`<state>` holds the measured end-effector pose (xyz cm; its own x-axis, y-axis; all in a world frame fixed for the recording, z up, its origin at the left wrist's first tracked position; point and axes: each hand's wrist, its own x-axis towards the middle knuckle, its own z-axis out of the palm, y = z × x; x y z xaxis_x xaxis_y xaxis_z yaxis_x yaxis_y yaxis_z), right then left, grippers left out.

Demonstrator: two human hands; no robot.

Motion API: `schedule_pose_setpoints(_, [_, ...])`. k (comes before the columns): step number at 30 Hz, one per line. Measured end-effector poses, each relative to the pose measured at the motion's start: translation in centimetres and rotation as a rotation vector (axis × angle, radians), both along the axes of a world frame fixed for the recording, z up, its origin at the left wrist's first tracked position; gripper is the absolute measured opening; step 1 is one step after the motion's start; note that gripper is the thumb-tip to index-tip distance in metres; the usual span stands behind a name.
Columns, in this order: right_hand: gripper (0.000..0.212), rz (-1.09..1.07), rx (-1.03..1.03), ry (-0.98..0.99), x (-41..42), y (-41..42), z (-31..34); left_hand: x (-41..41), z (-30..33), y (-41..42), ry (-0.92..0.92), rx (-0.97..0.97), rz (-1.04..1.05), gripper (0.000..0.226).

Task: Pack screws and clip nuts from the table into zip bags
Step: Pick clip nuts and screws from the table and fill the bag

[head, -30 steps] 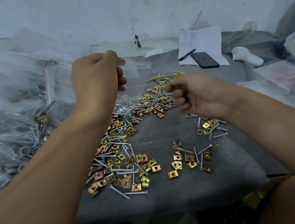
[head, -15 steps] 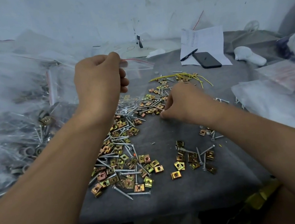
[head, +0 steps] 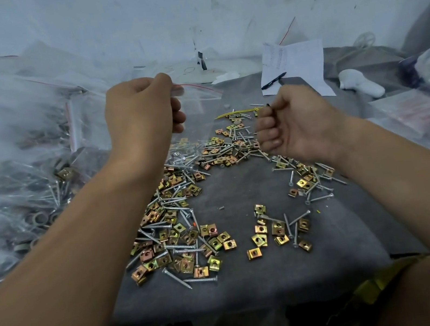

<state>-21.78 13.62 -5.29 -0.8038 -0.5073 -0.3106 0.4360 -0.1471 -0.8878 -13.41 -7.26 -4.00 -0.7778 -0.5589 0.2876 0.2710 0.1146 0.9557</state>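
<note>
My left hand (head: 142,109) pinches the top edge of a clear zip bag (head: 199,108) with a red seal line and holds it up over the table; some screws lie in its bottom. My right hand (head: 296,126) is raised beside the bag with its fingers curled tight around something small; only a dark tip shows above the index finger. Gold clip nuts and silver screws lie in a long pile (head: 179,225) on the grey cloth (head: 255,275), with smaller groups at the front (head: 276,229) and under my right wrist (head: 307,178).
Filled clear bags of hardware (head: 12,182) are heaped along the left. At the back lie a sheet of paper (head: 297,63) with a pen (head: 274,80), a white object (head: 359,81) and yellow wires (head: 237,113). More plastic bags (head: 413,112) lie at the right.
My right hand dipped to the far pile half a second ago and has since lifted back up with its fingers curled. My left hand keeps the bag held up in the same place.
</note>
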Motion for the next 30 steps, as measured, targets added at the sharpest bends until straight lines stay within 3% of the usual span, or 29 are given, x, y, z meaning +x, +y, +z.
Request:
schedule_pose_setpoints(3, [0.023,-0.067,-0.167,-0.128,0.0,0.4,-0.3,0.0,0.0,0.1,-0.008,-0.009,0.000,0.025])
schedule_pose_setpoints(6, [0.026,-0.213,-0.173,-0.233,0.2,-0.3,-0.8,0.0,0.0,0.1,-0.005,-0.007,0.002,0.026])
schedule_pose_setpoints(9, [0.032,-0.206,-0.137,-0.257,0.2,-1.3,-1.3,-0.1,-0.1,0.1,-0.006,-0.011,0.005,0.026])
schedule_pose_setpoints(11, [0.031,-0.143,0.058,-0.080,0.4,-1.8,-1.2,-0.2,-0.2,0.1,-0.010,-0.010,0.006,0.025])
schedule_pose_setpoints(14, [0.023,-0.051,0.825,0.737,0.8,-2.5,-1.7,-0.2,-0.2,0.2,-0.010,-0.011,0.012,0.025])
schedule_pose_setpoints(16, [0.017,0.004,1.098,1.117,1.1,-3.4,-2.0,-0.2,-0.2,0.2,-0.008,-0.011,0.017,0.025])
schedule_pose_setpoints(27, [0.011,0.052,1.278,1.139,0.9,-5.6,-3.5,0.2,-0.1,-0.1,-0.021,-0.016,0.011,0.026])
schedule_pose_setpoints(30, [0.021,0.066,1.271,1.167,0.6,-5.1,-3.4,0.3,0.0,-0.1,-0.022,-0.011,0.005,0.026])
